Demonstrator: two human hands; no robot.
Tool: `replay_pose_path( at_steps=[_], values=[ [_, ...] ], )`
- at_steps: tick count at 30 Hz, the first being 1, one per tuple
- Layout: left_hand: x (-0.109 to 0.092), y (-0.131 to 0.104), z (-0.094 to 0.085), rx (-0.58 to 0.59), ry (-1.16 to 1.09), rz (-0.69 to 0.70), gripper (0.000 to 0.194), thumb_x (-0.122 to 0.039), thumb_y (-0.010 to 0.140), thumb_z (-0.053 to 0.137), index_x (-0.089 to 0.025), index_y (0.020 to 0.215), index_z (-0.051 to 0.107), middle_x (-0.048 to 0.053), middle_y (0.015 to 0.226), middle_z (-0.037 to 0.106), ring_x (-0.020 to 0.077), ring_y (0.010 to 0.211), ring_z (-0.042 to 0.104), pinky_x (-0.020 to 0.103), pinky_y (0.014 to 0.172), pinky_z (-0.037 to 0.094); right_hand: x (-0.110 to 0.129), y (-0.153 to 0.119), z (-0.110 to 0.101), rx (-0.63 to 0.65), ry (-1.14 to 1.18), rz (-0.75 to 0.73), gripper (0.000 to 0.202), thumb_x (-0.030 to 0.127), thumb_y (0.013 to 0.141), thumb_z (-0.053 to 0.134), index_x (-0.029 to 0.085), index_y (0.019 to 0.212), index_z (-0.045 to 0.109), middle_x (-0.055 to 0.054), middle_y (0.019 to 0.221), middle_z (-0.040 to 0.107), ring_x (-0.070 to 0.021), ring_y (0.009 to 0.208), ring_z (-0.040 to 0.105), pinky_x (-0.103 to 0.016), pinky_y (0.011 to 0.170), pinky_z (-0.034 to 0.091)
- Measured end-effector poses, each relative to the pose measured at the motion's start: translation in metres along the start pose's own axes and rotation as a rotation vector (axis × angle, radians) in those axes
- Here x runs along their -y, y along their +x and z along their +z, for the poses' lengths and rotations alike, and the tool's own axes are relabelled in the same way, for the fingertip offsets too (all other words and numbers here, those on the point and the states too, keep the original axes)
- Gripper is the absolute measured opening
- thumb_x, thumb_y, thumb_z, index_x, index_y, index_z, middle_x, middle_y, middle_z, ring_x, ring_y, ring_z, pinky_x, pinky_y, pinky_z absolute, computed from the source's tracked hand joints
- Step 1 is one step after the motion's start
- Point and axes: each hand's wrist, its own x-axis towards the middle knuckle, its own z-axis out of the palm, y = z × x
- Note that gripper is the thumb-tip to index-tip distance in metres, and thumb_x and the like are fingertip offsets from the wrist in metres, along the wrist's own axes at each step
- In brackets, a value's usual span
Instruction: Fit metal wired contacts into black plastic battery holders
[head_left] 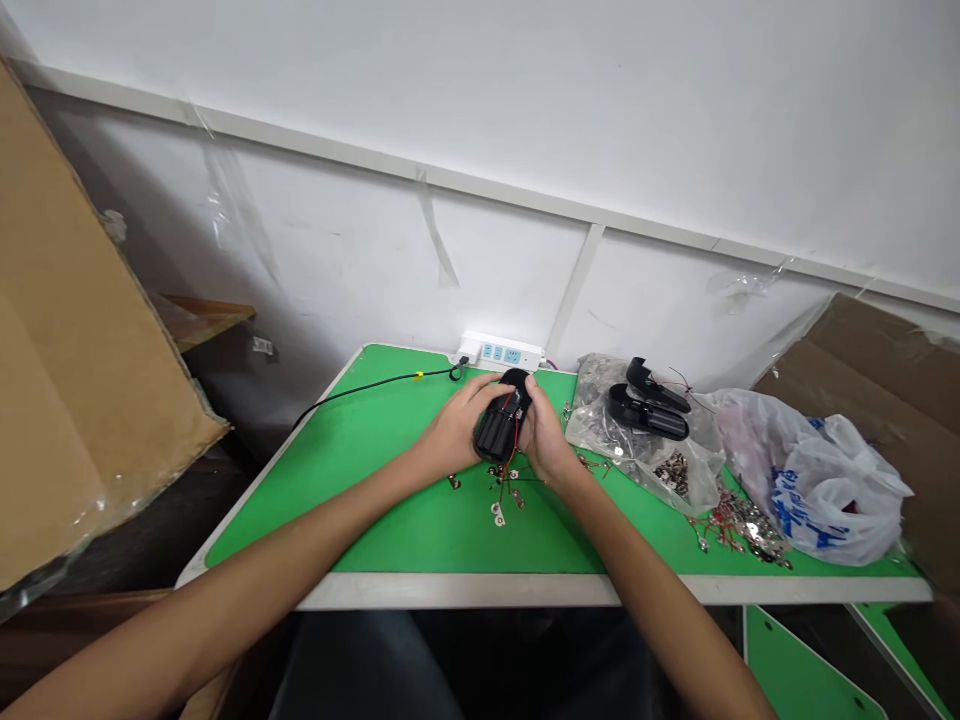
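A black plastic housing (495, 432) with a red wire is held between both hands above the green table. My left hand (459, 425) wraps round its left side, fingers reaching over the top. On the right side, my right hand (546, 436) grips the housing with its thumb near the upper end. Small metal contacts (498, 514) with thin wires lie on the table just below the housing. Two more black housings (649, 412) rest on a clear plastic bag to the right.
A white power strip (501, 351) with a black cable (375, 383) stands against the wall. Metal contacts with red wires (750, 525) are heaped beside a white plastic bag (847, 490) at the right. Cardboard (90, 330) stands at the left, and more cardboard (862, 370) at the right.
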Motion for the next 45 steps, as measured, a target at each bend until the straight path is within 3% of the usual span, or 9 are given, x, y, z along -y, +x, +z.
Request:
replay_pose_path(
  at_steps=[5, 9, 16, 23, 26, 32, 37, 45],
  values=[
    [0.003, -0.002, 0.004, 0.044, -0.007, 0.000, 0.055, -0.016, 0.084, 0.070, -0.024, 0.138, 0.059, 0.015, 0.150, 0.053, 0.0334, 0.139, 0.059, 0.052, 0.117, 0.053, -0.004, -0.004, 0.005, -0.025, 0.064, 0.046, 0.061, 0.075, 0.088, 0.065, 0.024, 0.120, 0.068, -0.004, 0.099, 0.077, -0.0243, 0.098, 0.074, -0.037, 0.086, 0.063],
    [0.004, -0.002, 0.004, 0.042, -0.017, -0.010, 0.051, -0.018, 0.083, 0.070, -0.022, 0.132, 0.061, 0.016, 0.148, 0.054, 0.0336, 0.135, 0.062, 0.052, 0.114, 0.054, -0.002, -0.004, 0.008, 0.043, 0.232, 0.083, 0.049, 0.064, 0.097, 0.060, 0.023, 0.122, 0.070, -0.004, 0.095, 0.079, -0.0249, 0.099, 0.075, -0.038, 0.089, 0.064],
    [0.005, -0.003, 0.006, 0.092, 0.015, -0.047, 0.065, -0.015, 0.079, 0.074, -0.021, 0.141, 0.054, 0.019, 0.156, 0.047, 0.0367, 0.141, 0.058, 0.056, 0.118, 0.052, 0.009, -0.007, 0.012, -0.029, 0.312, 0.197, 0.041, 0.051, 0.107, 0.044, 0.022, 0.121, 0.070, -0.004, 0.092, 0.078, -0.0241, 0.093, 0.076, -0.038, 0.086, 0.065],
    [0.004, -0.002, 0.007, 0.045, 0.030, -0.001, 0.079, -0.017, 0.078, 0.077, -0.017, 0.149, 0.044, 0.021, 0.156, 0.047, 0.0359, 0.149, 0.050, 0.057, 0.123, 0.048, 0.013, -0.006, 0.009, -0.067, 0.308, 0.337, 0.041, 0.050, 0.108, 0.041, 0.021, 0.113, 0.069, -0.004, 0.083, 0.075, -0.0233, 0.083, 0.074, -0.037, 0.078, 0.065],
    [0.005, 0.000, 0.001, 0.051, 0.104, 0.073, 0.080, -0.024, 0.079, 0.080, -0.016, 0.150, 0.045, 0.023, 0.157, 0.048, 0.0375, 0.147, 0.052, 0.058, 0.119, 0.050, 0.014, -0.005, 0.008, -0.062, 0.318, 0.374, 0.042, 0.051, 0.109, 0.039, 0.020, 0.112, 0.069, -0.003, 0.081, 0.074, -0.0216, 0.076, 0.072, -0.035, 0.073, 0.064],
    [0.012, 0.007, -0.016, 0.127, 0.323, 0.427, 0.066, -0.048, 0.091, 0.077, -0.020, 0.146, 0.053, 0.018, 0.151, 0.061, 0.0382, 0.139, 0.059, 0.058, 0.111, 0.052, 0.017, -0.005, 0.005, -0.049, 0.334, 0.363, 0.041, 0.046, 0.110, 0.038, 0.020, 0.115, 0.069, -0.001, 0.075, 0.072, -0.0181, 0.064, 0.067, -0.028, 0.062, 0.058],
    [0.014, 0.009, -0.020, 0.115, 0.340, 0.454, 0.070, -0.058, 0.090, 0.077, -0.020, 0.145, 0.056, 0.017, 0.146, 0.065, 0.0361, 0.138, 0.061, 0.054, 0.111, 0.051, 0.019, -0.005, 0.001, -0.043, 0.355, 0.378, 0.041, 0.048, 0.110, 0.038, 0.020, 0.111, 0.068, 0.000, 0.073, 0.070, -0.0173, 0.061, 0.064, -0.026, 0.055, 0.052],
    [0.015, 0.010, -0.022, 0.161, 0.319, 0.425, 0.070, -0.059, 0.091, 0.077, -0.020, 0.146, 0.055, 0.017, 0.147, 0.065, 0.0352, 0.139, 0.060, 0.053, 0.111, 0.050, 0.019, 0.000, -0.004, -0.036, 0.309, 0.423, 0.046, 0.053, 0.109, 0.037, 0.020, 0.115, 0.069, 0.001, 0.069, 0.066, -0.0167, 0.057, 0.059, -0.026, 0.054, 0.049]
  ],
)
